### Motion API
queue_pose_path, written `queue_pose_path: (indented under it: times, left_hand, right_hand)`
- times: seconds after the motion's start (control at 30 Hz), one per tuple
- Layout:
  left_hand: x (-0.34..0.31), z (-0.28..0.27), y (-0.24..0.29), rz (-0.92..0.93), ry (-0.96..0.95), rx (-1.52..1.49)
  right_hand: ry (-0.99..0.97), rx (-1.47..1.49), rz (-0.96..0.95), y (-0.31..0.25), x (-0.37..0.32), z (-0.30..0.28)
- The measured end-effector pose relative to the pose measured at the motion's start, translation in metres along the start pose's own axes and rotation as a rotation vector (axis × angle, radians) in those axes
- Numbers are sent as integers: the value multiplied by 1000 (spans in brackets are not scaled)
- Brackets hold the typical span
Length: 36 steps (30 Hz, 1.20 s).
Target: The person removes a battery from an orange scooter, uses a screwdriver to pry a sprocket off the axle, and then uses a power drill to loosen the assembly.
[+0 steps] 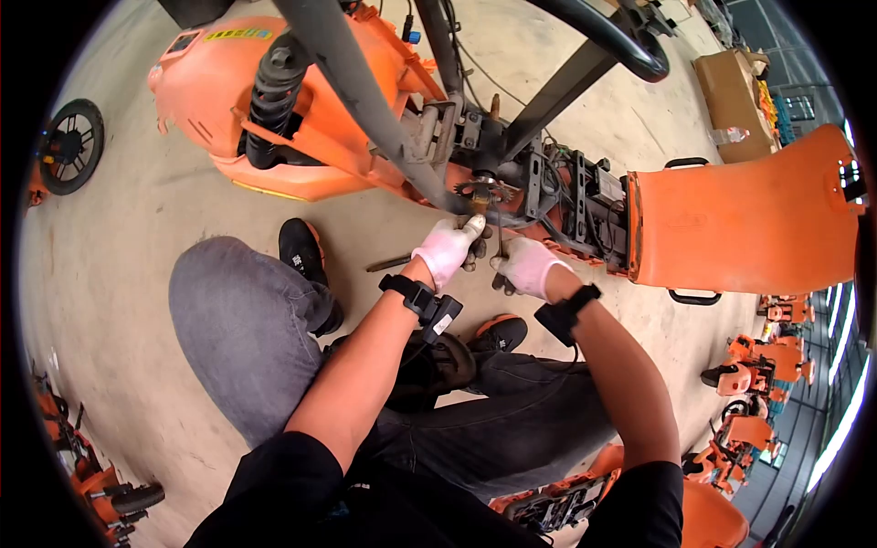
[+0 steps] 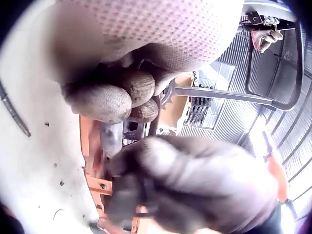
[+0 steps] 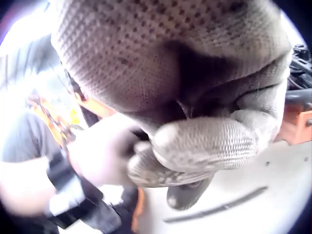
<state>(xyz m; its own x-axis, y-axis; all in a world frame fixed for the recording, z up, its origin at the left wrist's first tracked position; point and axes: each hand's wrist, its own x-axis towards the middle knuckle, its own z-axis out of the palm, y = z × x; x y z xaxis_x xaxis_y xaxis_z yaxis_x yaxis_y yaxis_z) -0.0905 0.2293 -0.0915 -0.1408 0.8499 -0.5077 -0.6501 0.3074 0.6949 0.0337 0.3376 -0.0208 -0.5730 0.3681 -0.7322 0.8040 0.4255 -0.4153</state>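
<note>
My left hand (image 1: 446,251), in a pale dotted work glove, is at a small toothed sprocket (image 1: 498,192) on a partly stripped orange scooter (image 1: 365,78). Its thumb and curled fingers close around the brownish shaft end (image 1: 480,206) below the sprocket. Just to the right, my gloved right hand (image 1: 532,267) pinches a thin dark rod (image 1: 500,236) that points up toward the sprocket. In the right wrist view the curled fingers (image 3: 204,144) hide most of what they hold. The left wrist view shows the right hand (image 2: 209,180) blurred, close below the left fingers (image 2: 100,103).
A dark bar (image 1: 388,263) lies on the concrete floor left of my hands. The scooter's frame tubes (image 1: 352,82) rise over the work, and its orange panel (image 1: 740,219) extends right. A cardboard box (image 1: 731,91) stands behind. Other orange scooters (image 1: 763,365) line the right side.
</note>
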Motion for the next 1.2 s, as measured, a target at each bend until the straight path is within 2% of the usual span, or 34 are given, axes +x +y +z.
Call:
queue_pose_path:
  times: [0.07,0.13,0.17,0.23,0.43,0.5,0.53,0.6,0.7,0.77,0.97,1.1,1.2]
  left_hand:
    - [1,2,1,-1,-21,-13]
    - [-2,2,1,12,-9,-34]
    - [-4,0,0,4,-6,-32]
    - [-3,-1,1,-2,-11,5]
    - [-2,3,3,-36,-29,-5]
    - [-5,5,6,-25,1,-27]
    - [-4,3,5,-25,-1,-25]
    - [-2,-1,2,-11,-33,-51]
    - [0,-1,-2,-16,2,-21]
    - [-2,-1,1,-15,-10,4]
    - [1,-1,1,-9,-7,57]
    - [-3,1,5,7,-3,59]
    - [0,0,1,1,16,48]
  right_hand:
    - [63,-105,6,28,24,15]
    - [358,-469,-28,24,31,24]
    - [352,-463,-26,25,32,24]
    - [185,-139,182,11,24,6]
    - [191,-77,186,37,28,3]
    - [123,113,43,63,45,16]
    - [17,395,141,26,17,3]
    - [-28,408,123,17,8,-3]
    - [-140,410,83,-28,-27,-25]
    - [-200,352,-13,-42,-41,-35]
    - [-170,492,-33,-47,-46,-46]
    - [-148,489,-39,-54,-44,-44]
    - [-210,351,-10,-48,-35,-39]
